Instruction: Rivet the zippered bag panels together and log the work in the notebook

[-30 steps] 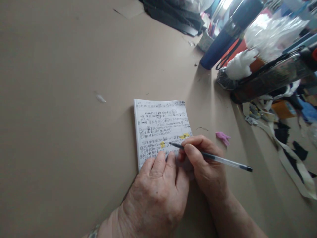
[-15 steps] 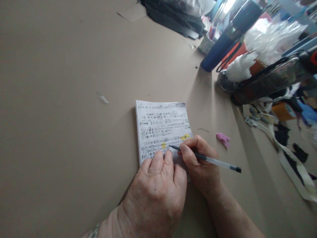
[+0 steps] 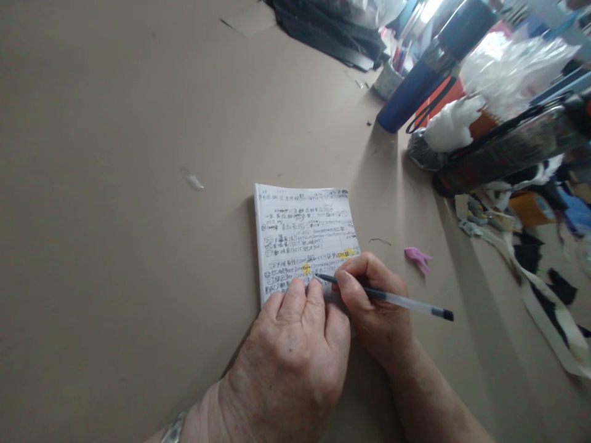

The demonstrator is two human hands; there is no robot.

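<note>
A small notepad point(image 3: 305, 215) lies on the table, its lined page full of dark handwriting with two yellow highlighted spots. My left hand point(image 3: 295, 351) rests flat over its lower part, fingers laid on the paper and hiding the bottom lines. Pinched between thumb and fingers of my right hand point(image 3: 376, 301) is a pen point(image 3: 406, 301) with a clear barrel and black end. Its tip meets or nearly meets the page just beyond my left fingertips. The right hand sits at the pad's lower right edge.
Right of the pad lies a pink scrap point(image 3: 419, 259). A blue bottle point(image 3: 410, 86) and a dark bottle point(image 3: 503, 141) stand at the upper right among plastic bags point(image 3: 517, 67). A cream strap point(image 3: 549, 314) trails along the right side. A black bag point(image 3: 327, 31) lies at the back.
The whole view has shifted very slightly. Both hands keep nearly the same place on the notepad, and the pen tip has moved only a little, if at all.
</note>
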